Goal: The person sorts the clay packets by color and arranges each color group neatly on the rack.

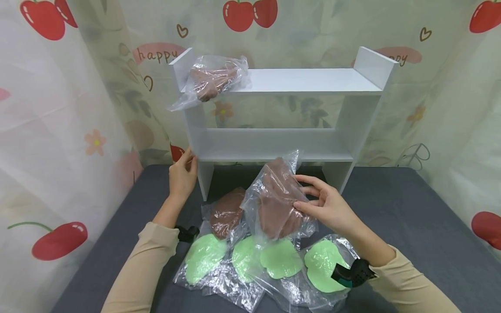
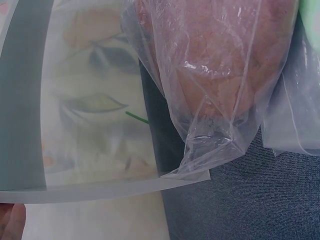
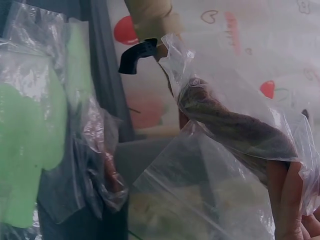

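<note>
My right hand point(image 1: 332, 206) pinches a clear plastic bag with a brown piece point(image 1: 278, 204) inside, raised in front of the shelf's lower part. In the right wrist view, its fingers point(image 3: 284, 200) press on the bag from below. At the white shelf unit point(image 1: 274, 144), my left hand point(image 1: 183, 180) touches the outer left side panel near its front edge. Only a little of that hand shows in the left wrist view. A second bagged brown piece point(image 1: 228, 211) lies on the dark table below. Another bagged brown piece point(image 1: 215, 80) rests on the top shelf's left end, its bag overhanging the front.
Several bagged green scalloped pieces point(image 1: 325, 265) lie across the front of the dark grey table point(image 1: 391, 226). A cherry-printed curtain point(image 1: 98, 87) hangs behind and at both sides. A thin cable point(image 1: 419, 154) shows at the back right.
</note>
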Motion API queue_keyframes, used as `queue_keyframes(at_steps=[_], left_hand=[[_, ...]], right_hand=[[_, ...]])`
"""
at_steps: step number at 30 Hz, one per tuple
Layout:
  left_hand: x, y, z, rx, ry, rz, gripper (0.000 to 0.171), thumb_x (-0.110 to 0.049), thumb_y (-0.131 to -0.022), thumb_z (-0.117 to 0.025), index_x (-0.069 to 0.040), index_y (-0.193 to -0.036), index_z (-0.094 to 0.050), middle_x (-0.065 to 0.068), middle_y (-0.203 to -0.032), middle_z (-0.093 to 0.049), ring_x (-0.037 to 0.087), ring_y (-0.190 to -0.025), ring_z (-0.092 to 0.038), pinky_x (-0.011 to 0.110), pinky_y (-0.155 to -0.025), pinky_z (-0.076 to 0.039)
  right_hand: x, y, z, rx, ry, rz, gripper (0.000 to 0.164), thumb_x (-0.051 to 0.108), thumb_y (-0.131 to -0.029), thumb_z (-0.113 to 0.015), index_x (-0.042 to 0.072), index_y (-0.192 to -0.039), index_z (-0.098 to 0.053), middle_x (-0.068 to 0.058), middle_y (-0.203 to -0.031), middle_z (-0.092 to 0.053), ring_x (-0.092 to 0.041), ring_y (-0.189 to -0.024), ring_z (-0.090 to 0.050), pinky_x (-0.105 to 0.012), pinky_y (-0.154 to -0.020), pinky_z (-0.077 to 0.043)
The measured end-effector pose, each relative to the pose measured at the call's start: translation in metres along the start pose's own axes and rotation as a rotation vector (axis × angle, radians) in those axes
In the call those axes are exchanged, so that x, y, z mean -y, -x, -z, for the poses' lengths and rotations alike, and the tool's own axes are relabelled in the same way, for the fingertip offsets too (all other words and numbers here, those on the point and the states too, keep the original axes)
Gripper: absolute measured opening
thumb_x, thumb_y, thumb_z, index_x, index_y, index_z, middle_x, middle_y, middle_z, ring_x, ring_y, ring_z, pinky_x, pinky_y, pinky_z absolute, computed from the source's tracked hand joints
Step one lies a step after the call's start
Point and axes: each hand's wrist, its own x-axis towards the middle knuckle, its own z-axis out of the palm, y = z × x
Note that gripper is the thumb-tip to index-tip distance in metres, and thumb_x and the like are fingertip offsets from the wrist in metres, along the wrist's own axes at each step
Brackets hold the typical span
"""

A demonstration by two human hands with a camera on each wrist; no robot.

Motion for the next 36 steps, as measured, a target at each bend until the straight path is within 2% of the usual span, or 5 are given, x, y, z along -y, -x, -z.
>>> queue_keyframes(at_steps=[6, 17, 27, 36], left_hand=[[0.001, 0.0, 0.0, 0.011, 0.012, 0.009, 0.04, -0.012, -0.094, -0.054, -0.011, -0.134, -0.052, 0.023, -0.106, -0.068, 0.036, -0.09, -0.068, 0.049, -0.072, -0.055], [0.0, 0.0, 0.001, 0.025, 0.02, 0.024, 0.041, -0.012, -0.094, -0.054, -0.012, -0.135, -0.051, 0.023, -0.108, -0.067, 0.036, -0.091, -0.068, 0.049, -0.073, -0.055], [0.001, 0.0, 0.0, 0.019, 0.03, 0.016, 0.04, -0.013, -0.095, -0.054, -0.011, -0.135, -0.051, 0.023, -0.108, -0.068, 0.036, -0.092, -0.068, 0.048, -0.074, -0.055], [0.001, 0.0, 0.0, 0.013, 0.029, 0.012, 0.041, -0.012, -0.095, -0.053, -0.012, -0.135, -0.051, 0.023, -0.108, -0.067, 0.036, -0.093, -0.068, 0.049, -0.076, -0.054]], right_hand=[[0.013, -0.002, 0.005, -0.021, -0.032, 0.035, 0.063, 0.006, -0.088, -0.062, 0.008, -0.143, -0.033, 0.004, -0.115, -0.058, -0.007, -0.085, -0.068, -0.025, -0.072, -0.057], [0.042, -0.005, 0.013, -0.066, -0.101, 0.12, 0.059, -0.001, -0.087, -0.06, 0.008, -0.14, -0.037, 0.005, -0.11, -0.062, -0.007, -0.085, -0.068, -0.022, -0.07, -0.056], [0.062, -0.011, 0.019, -0.119, -0.096, 0.194, 0.058, -0.004, -0.086, -0.06, 0.011, -0.139, -0.041, 0.004, -0.11, -0.062, -0.008, -0.093, -0.068, -0.022, -0.071, -0.056], [0.078, -0.018, 0.027, -0.16, -0.128, 0.269, 0.057, -0.008, -0.086, -0.059, 0.011, -0.138, -0.043, 0.002, -0.11, -0.061, -0.008, -0.086, -0.07, -0.018, -0.07, -0.055]])
